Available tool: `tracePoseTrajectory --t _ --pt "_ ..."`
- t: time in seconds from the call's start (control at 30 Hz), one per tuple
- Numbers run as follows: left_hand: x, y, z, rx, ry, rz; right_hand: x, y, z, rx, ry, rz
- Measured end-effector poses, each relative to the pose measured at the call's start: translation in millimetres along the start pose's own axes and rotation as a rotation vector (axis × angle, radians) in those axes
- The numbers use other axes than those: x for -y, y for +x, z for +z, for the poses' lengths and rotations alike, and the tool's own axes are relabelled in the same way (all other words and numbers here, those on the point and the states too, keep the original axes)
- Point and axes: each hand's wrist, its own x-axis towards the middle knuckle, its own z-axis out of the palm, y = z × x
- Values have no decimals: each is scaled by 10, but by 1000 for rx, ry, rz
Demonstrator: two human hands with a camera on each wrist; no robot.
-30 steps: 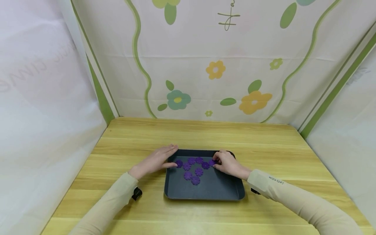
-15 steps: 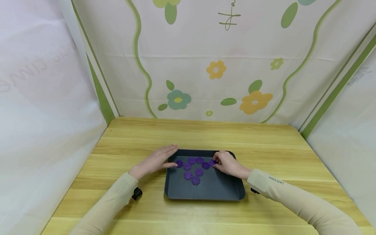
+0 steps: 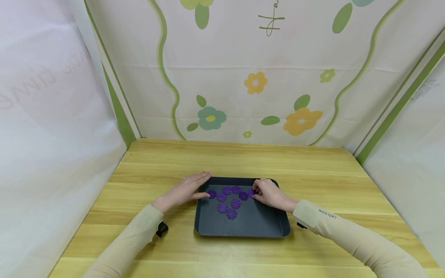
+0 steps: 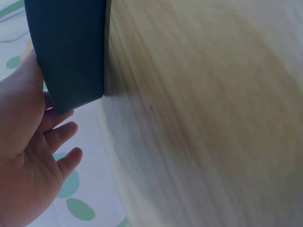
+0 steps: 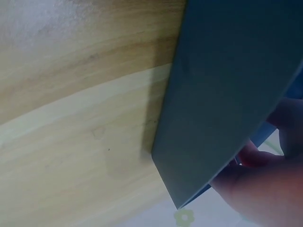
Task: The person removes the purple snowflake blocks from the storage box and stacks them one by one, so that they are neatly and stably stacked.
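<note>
A dark grey tray [image 3: 257, 224] lies on the table, with several purple notched discs [image 3: 231, 213] flat on its floor toward the back and left. At the tray's back left corner, my left hand [image 3: 184, 189] rests over the rim with fingers extended. Its thumb reaches inside, close to a darker purple disc [image 3: 212, 194]; contact cannot be told. In the left wrist view the other fingers show outside the tray wall [image 4: 71, 47]. Over the right side, my right hand [image 3: 269, 193] pinches a purple disc [image 3: 250, 192] between thumb and fingers. The tray wall [image 5: 227, 94] hides that disc in the right wrist view.
The wooden table [image 3: 222, 158] extends around the tray on all sides. A white cloth with printed flowers [image 3: 255, 82] hangs behind it, and white side panels [image 3: 52, 135] stand at left and right.
</note>
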Motion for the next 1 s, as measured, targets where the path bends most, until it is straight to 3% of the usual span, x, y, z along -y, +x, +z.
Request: tracePoseTrajectory --t 0.23,0.83,1.0 --pt "-5 3 0 -15 2 20 -5 14 -30 23 -17 -29" --pt "-17 14 -17 -5 58 27 -36 59 -80 102 84 54" --pt "-31 9 -24 45 66 -12 -48 55 -100 110 106 83"
